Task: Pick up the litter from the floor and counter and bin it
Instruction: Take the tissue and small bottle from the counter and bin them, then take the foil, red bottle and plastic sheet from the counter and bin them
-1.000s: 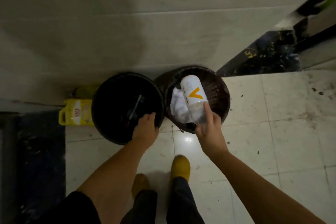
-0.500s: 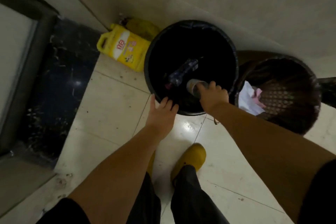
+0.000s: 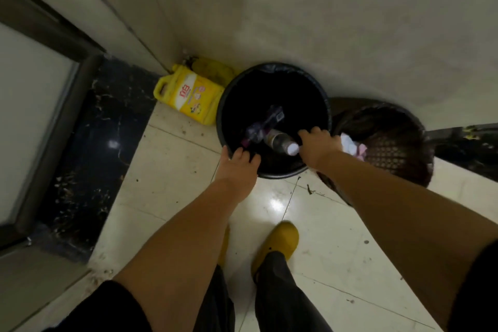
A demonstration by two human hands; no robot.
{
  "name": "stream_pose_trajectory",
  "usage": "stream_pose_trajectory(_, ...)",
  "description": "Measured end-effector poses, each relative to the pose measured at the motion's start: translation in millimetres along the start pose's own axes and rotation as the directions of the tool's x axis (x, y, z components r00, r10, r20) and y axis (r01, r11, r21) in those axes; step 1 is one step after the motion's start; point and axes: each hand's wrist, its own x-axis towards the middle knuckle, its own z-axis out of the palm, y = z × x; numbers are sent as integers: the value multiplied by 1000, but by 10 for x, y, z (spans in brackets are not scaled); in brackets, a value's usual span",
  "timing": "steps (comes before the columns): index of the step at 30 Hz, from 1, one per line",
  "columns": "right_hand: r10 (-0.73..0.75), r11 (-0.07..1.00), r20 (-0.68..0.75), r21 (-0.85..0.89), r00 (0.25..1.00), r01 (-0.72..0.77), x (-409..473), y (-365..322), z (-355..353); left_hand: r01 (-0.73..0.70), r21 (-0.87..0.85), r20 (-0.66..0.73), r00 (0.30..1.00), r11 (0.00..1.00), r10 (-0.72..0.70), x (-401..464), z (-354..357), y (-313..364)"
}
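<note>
The left hand [image 3: 239, 163] clasps the black bin [image 3: 272, 78] by its rim. The bottle [image 3: 277, 140] sits just left of the right hand [image 3: 319, 144], perhaps touching it; I cannot tell if it is grasped.

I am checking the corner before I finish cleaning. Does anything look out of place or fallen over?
Yes. The yellow jug lies tipped over in the corner, beside the black bin. Small scraps also lie on the floor.

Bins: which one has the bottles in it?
The black bin, left of the brown lattice basket. Bottles lie inside it, with the left hand on its rim. The basket shows only white and pink paper.
</note>
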Motion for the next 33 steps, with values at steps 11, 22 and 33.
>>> stream_pose_trajectory(11, 111, 941, -171, 334, 979, -48, -2730, 516, -1696, -110, 125, -191, 973, 986, 132, -1930, -2385, 557)
stream_pose_trajectory(22, 491, 810, -323, 511, 809, -288, -4539, 998, -1787, -378, 357, -269, 834, 854, 482, -2887, -3269, 1751)
stream_pose_trajectory(33, 912, 235, 23, 789, 409, -567, -6723, 1100, -204, -710, 629, 29, 430, 318, 902, -4135, -2822, 3391)
